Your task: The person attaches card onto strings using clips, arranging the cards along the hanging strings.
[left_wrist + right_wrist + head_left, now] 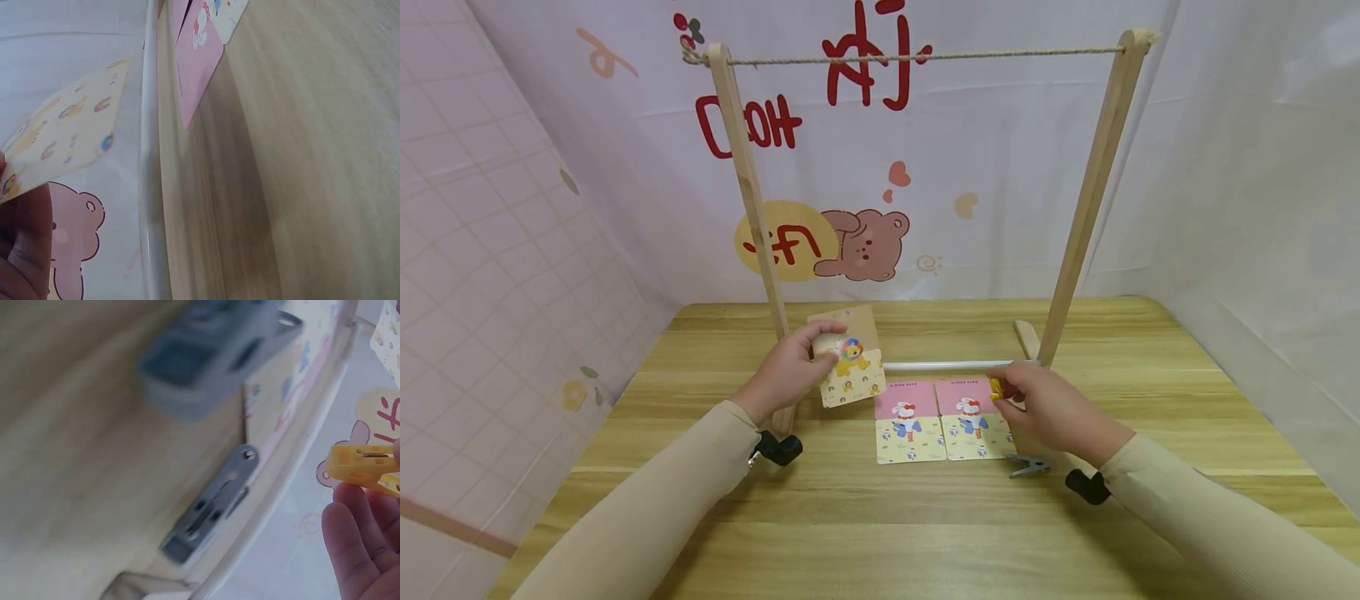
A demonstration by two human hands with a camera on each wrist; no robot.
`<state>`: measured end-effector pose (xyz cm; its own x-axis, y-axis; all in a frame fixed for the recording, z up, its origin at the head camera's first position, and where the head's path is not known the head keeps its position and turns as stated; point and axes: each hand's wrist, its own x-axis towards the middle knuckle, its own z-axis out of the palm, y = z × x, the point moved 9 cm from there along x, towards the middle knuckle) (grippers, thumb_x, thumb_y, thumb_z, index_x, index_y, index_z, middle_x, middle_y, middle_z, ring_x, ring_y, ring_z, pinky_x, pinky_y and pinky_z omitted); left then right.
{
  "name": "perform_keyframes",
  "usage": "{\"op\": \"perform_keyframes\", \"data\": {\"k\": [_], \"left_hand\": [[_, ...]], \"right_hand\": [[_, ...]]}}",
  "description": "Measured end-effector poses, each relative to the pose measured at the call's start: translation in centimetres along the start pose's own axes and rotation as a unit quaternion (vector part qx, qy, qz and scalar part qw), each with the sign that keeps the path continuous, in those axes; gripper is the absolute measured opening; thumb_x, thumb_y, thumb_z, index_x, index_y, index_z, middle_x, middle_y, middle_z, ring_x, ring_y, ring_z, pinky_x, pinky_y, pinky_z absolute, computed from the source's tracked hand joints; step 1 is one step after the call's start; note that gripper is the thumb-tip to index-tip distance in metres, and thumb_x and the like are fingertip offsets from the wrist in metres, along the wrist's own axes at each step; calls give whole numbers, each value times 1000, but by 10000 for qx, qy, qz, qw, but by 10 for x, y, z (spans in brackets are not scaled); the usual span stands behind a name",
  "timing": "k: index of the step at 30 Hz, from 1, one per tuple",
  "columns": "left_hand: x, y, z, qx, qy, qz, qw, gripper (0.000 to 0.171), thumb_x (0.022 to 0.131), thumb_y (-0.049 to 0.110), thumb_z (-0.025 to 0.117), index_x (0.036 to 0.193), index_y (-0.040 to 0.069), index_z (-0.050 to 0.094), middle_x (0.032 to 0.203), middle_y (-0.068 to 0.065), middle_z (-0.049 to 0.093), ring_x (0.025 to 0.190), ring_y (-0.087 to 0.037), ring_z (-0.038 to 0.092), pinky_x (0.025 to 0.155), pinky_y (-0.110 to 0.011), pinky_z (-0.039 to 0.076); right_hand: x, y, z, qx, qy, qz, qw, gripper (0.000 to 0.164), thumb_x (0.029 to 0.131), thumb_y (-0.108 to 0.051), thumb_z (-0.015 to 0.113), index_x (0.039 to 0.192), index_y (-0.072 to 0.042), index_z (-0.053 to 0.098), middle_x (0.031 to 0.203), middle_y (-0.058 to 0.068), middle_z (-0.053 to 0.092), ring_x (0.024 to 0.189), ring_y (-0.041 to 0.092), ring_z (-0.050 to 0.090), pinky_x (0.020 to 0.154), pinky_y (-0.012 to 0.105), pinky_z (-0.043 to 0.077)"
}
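My left hand [788, 372] holds up a card [852, 377] printed with a rainbow-maned lion, tan above and pale yellow below. It is tilted in the air in front of the left post, its patterned face also showing in the left wrist view. Between my right thumb and fingers is a small yellow clothespin [362, 464]; the right hand [1060, 410] hovers by the right one of two pink-and-yellow rabbit cards [957, 443]. These lie side by side on the table. Grey clothespins [212, 503] lie beside them, below the right hand.
A wooden frame stands on the table [880, 533], its left post [748, 183] and right post [1092, 183] joined by a rope [1000, 55] on top. A white bar [962, 366] runs low between the posts, behind the cards. A printed cloth [1000, 133] hangs behind.
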<state>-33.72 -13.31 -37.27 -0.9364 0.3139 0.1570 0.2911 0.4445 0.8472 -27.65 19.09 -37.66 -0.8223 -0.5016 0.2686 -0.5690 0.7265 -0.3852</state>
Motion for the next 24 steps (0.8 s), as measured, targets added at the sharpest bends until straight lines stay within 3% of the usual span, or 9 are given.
{"op": "perform_keyframes", "data": {"k": [6,12,18,24], "left_hand": [[3,7,1,157,73,85,9998,40,101,12,69,140,19,64,148,-2,60,75,-19,46,58,-23,40],[5,11,0,254,232,96,9994,37,103,15,67,139,23,65,117,-7,67,60,-18,40,50,-23,35],[7,15,-3,106,368,209,9990,34,105,16,65,137,24,66,93,-8,57,58,-15,40,49,-23,36],[11,19,-6,-134,409,310,9986,34,105,14,64,137,22,66,99,-8,57,54,-12,39,49,-22,38]], "right_hand": [[14,-4,-2,249,97,145,9995,29,95,-5,74,122,-4,66,106,2,73,95,19,73,83,42,63],[28,-10,-5,318,198,268,9989,31,96,-6,72,126,-1,65,107,6,75,96,23,74,84,43,63],[43,-19,-7,646,374,391,9964,31,96,-7,70,127,-1,65,108,6,75,95,21,73,84,42,63],[55,-29,-12,985,596,359,9927,32,97,-7,72,127,-1,65,107,6,75,94,20,72,85,40,63]]}}
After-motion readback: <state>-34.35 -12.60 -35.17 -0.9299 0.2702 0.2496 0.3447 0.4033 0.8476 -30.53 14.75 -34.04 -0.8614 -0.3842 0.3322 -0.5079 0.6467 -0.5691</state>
